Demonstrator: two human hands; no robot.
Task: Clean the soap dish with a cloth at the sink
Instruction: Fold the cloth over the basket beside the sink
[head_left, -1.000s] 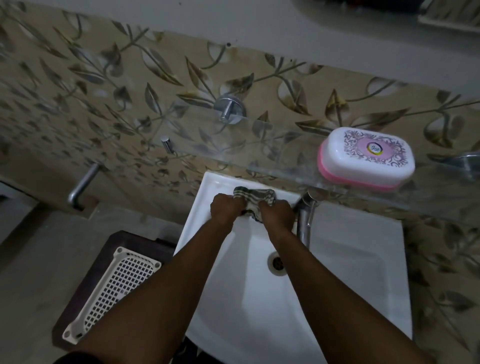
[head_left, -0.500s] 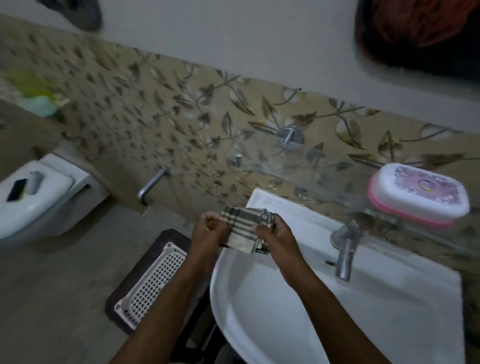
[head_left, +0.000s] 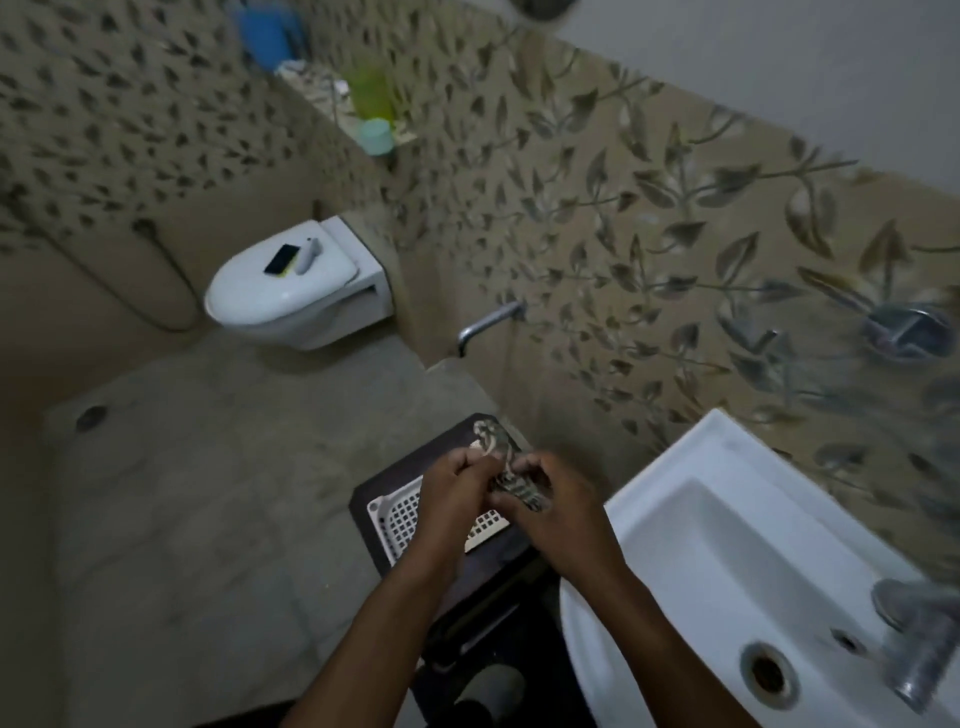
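Note:
A checked cloth (head_left: 501, 457) is bunched and twisted between both my hands, held left of the white sink (head_left: 691, 525) and above the floor. My left hand (head_left: 454, 486) grips its left part and my right hand (head_left: 558, 506) grips its right part, fingers closed around it. One end of the cloth sticks up above my fingers. The soap dish is out of view. The sink's drain (head_left: 768, 674) and metal tap (head_left: 919, 644) show at the lower right.
Below my hands a white perforated tray (head_left: 400, 522) lies on a dark mat (head_left: 395, 486). A white toilet (head_left: 291, 291) with a phone on its lid stands at the back left. A wall spout (head_left: 488, 322) sticks out of the leaf-patterned tiles. Bottles stand on a far ledge.
My view has swung left, so the soap dish has left the frame. Both hands carried the cloth from over the sink basin to beside its left edge, bunching it tighter.

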